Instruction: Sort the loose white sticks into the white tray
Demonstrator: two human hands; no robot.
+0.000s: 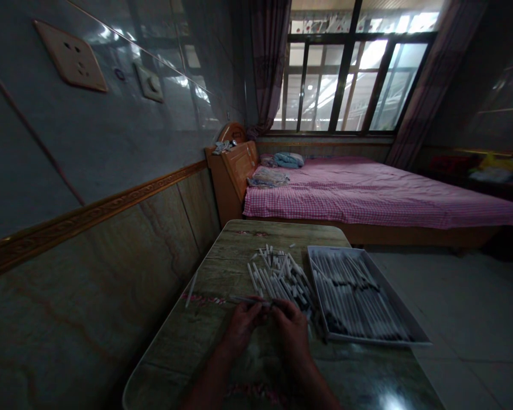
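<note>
Over the wood-patterned table, my left hand (243, 323) and my right hand (291, 323) are close together, fingers closed in a pinch. Between them runs a slim pen (244, 299), held level, one end jutting out to the left past my left fingers. Its right end is hidden by my fingers. Just beyond my hands lies a loose pile of white pen parts (277, 273), some with dark pieces among them. To the right, a shallow white box (382, 265) holds rows of pale pens with dark ends. A lone white stick-like piece (191, 289) lies near the table's left edge.
The table (175, 353) stands beside a tiled wall (111, 267) with a socket plate (72, 57). Past its far edge is a bed (367, 193) with a pink checked sheet, under a window. Tiled floor (453, 307) shows on the right; the box overhangs the table's right edge.
</note>
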